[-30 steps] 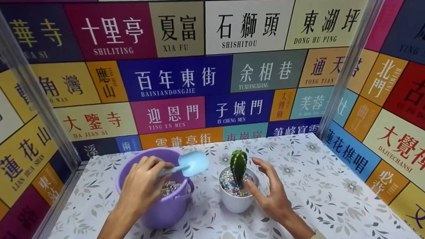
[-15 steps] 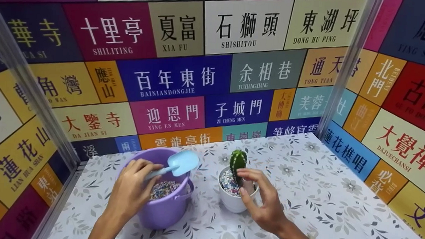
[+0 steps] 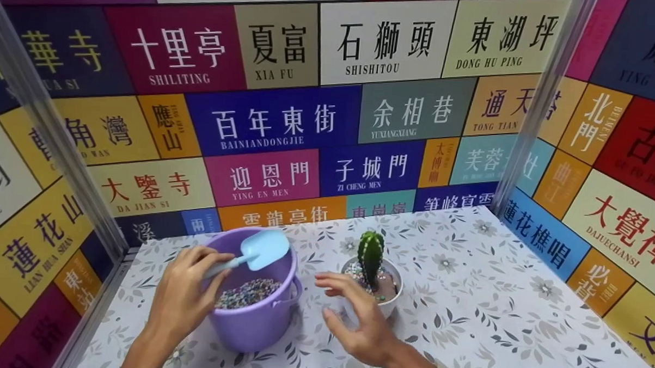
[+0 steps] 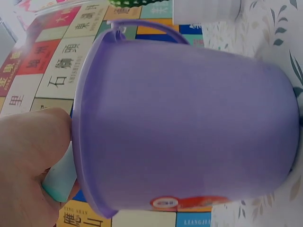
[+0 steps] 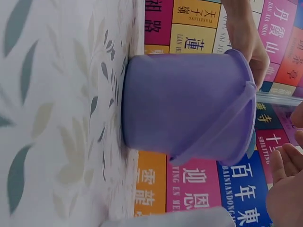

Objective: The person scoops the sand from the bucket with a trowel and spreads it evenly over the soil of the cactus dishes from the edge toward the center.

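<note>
My left hand [image 3: 185, 282] grips the handle of a light blue toy shovel [image 3: 268, 250], whose blade is over a purple bucket [image 3: 251, 331]. Inside the bucket lie small multicoloured pebbles [image 3: 253, 293]. The left wrist view shows the handle end [image 4: 61, 179] under the thumb, beside the bucket rim. Between bucket and pot is my right hand [image 3: 358, 321], its fingers loosely bent and holding nothing. It partly covers a white pot [image 3: 394, 306] with a green cactus [image 3: 370, 259]. Coloured pebbles cover part of the pot's surface; a brownish patch shows at the right.
A white tablecloth with a leaf pattern [image 3: 497, 320] covers the table. Panels with place names [image 3: 269, 122] enclose the back and both sides, with metal posts [image 3: 537, 104] at the corners. The bucket's handle [image 3: 296, 292] hangs on its right side.
My right hand has come away from the cactus and shifted left toward the bucket, uncovering the brownish patch. My left hand has moved slightly left with the shovel.
</note>
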Demonstrator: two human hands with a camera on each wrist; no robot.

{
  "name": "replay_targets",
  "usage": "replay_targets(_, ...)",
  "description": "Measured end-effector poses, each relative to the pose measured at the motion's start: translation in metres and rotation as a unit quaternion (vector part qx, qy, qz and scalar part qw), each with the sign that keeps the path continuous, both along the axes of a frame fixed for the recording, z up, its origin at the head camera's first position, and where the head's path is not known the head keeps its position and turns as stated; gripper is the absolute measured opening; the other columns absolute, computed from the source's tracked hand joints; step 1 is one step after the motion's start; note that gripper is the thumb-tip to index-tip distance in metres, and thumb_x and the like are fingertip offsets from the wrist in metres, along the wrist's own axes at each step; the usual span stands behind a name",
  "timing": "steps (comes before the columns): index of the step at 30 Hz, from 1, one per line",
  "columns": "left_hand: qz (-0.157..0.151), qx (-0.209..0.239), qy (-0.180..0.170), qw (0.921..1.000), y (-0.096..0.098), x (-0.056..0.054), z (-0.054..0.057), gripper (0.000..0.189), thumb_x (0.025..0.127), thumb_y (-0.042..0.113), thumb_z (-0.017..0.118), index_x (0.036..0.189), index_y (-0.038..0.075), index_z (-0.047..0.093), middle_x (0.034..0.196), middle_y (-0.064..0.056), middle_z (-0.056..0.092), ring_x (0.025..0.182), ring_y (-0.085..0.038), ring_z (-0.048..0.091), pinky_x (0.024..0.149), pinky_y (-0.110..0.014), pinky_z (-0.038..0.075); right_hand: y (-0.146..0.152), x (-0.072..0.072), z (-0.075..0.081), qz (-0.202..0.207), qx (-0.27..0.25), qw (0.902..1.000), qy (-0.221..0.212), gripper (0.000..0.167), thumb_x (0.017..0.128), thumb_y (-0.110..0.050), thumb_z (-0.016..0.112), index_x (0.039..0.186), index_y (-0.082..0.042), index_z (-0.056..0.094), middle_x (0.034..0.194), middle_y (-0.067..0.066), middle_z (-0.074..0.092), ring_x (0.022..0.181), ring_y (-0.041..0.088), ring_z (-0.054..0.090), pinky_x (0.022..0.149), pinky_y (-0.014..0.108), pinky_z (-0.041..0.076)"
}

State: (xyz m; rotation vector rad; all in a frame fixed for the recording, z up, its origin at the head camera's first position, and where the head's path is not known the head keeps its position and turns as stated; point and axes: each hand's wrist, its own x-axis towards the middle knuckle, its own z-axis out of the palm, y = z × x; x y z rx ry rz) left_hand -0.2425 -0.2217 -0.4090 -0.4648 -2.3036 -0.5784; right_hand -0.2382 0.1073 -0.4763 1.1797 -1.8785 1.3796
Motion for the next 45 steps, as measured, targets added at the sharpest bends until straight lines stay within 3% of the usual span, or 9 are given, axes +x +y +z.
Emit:
replay_targets(8, 0.012, 0.042, -0.054, 0.9976, -0.004, 0.000, -0.004, 0.028, 0.089, 0.009, 0.089, 0.115, 0.016, 0.083, 0.107, -0.002, 0.073, 0.104, -0.022, 0.063, 0.092, -0.050, 0.052, -0.028, -0.012, -0.005, 0.009, 0.028, 0.9941, -0.105, 0.055, 0.105, -0.012, 0.068, 0.157, -0.014, 0.052, 0.168, 0.013, 0.046, 0.153, 0.031, 0.049, 0.114, 0.045, 0.055)
replay_targets(12, 0.019, 0.059, -0.083, 0.9947, -0.001, -0.001, -0.004, 0.027, 0.090, 0.010, 0.088, 0.116, 0.017, 0.083, 0.109, -0.002, 0.074, 0.105, -0.021, 0.062, 0.092, -0.049, 0.054, -0.036, -0.016, -0.005, 0.008, 0.032, 0.9887, -0.146, 0.058, 0.108, -0.019, 0.066, 0.162, -0.025, 0.046, 0.175, 0.013, 0.034, 0.159, 0.034, 0.041, 0.119, 0.048, 0.050)
replay_targets(21, 0.033, 0.075, -0.094, 0.9922, -0.001, -0.001, -0.004, 0.026, 0.090, 0.012, 0.088, 0.114, 0.019, 0.084, 0.108, -0.002, 0.075, 0.106, -0.024, 0.063, 0.093, -0.049, 0.051, -0.058, -0.031, -0.004, -0.023, 0.020, 0.9768, -0.212, 0.063, 0.109, -0.030, 0.065, 0.164, -0.011, 0.042, 0.180, 0.011, 0.020, 0.160, 0.034, 0.039, 0.123, 0.055, 0.045)
replay_targets(23, 0.036, 0.077, -0.093, 0.9921, -0.001, -0.001, -0.005, 0.025, 0.089, 0.012, 0.089, 0.113, 0.018, 0.084, 0.107, -0.002, 0.076, 0.105, -0.025, 0.064, 0.093, -0.048, 0.051, -0.062, -0.037, -0.004, -0.028, 0.012, 0.9717, -0.234, 0.063, 0.108, -0.033, 0.066, 0.163, -0.012, 0.043, 0.180, 0.011, 0.021, 0.160, 0.035, 0.039, 0.124, 0.054, 0.045)
replay_targets(28, 0.042, 0.072, -0.092, 0.9922, 0.000, -0.002, -0.007, 0.024, 0.090, 0.015, 0.089, 0.113, 0.020, 0.084, 0.107, -0.002, 0.077, 0.103, -0.025, 0.065, 0.091, -0.047, 0.050, -0.067, -0.048, -0.008, -0.008, -0.034, 0.9578, -0.285, 0.058, 0.103, -0.034, 0.073, 0.154, -0.021, 0.048, 0.169, 0.008, 0.044, 0.157, 0.032, 0.045, 0.124, 0.050, 0.045)
replay_targets(33, 0.049, 0.065, -0.106, 0.9910, 0.001, -0.002, -0.005, 0.024, 0.091, 0.016, 0.088, 0.113, 0.022, 0.084, 0.108, 0.000, 0.077, 0.101, -0.023, 0.065, 0.089, -0.046, 0.050, -0.068, -0.050, -0.011, 0.024, -0.063, 0.9531, -0.295, 0.056, 0.103, -0.029, 0.073, 0.152, -0.022, 0.047, 0.163, 0.008, 0.053, 0.155, 0.031, 0.048, 0.126, 0.052, 0.041)
replay_targets(38, 0.052, 0.048, -0.154, 0.9855, -0.001, 0.001, 0.002, 0.023, 0.092, 0.019, 0.087, 0.114, 0.022, 0.083, 0.115, -0.002, 0.077, 0.111, -0.027, 0.066, 0.098, -0.053, 0.052, -0.071, -0.049, -0.013, 0.035, -0.069, 0.9546, -0.288, 0.056, 0.104, -0.026, 0.071, 0.153, -0.018, 0.046, 0.164, 0.010, 0.052, 0.157, 0.033, 0.046, 0.126, 0.051, 0.041)
replay_targets(41, 0.057, 0.019, -0.188, 0.9802, -0.002, 0.002, 0.009, 0.021, 0.093, 0.020, 0.086, 0.113, 0.021, 0.083, 0.118, -0.004, 0.077, 0.118, -0.032, 0.067, 0.104, -0.059, 0.051, -0.072, -0.048, -0.013, 0.035, -0.068, 0.9529, -0.294, 0.057, 0.104, -0.027, 0.072, 0.154, -0.018, 0.046, 0.166, 0.009, 0.050, 0.158, 0.032, 0.046, 0.126, 0.048, 0.042)
replay_targets(45, 0.071, -0.053, -0.215, 0.9726, -0.001, 0.001, 0.019, 0.019, 0.089, 0.017, 0.087, 0.108, 0.019, 0.084, 0.112, -0.005, 0.077, 0.113, -0.034, 0.069, 0.099, -0.060, 0.055, -0.074, -0.047, -0.013, 0.039, -0.069, 0.9490, -0.305, 0.059, 0.104, -0.028, 0.072, 0.155, -0.019, 0.045, 0.168, 0.012, 0.048, 0.159, 0.031, 0.044, 0.127, 0.047, 0.041)
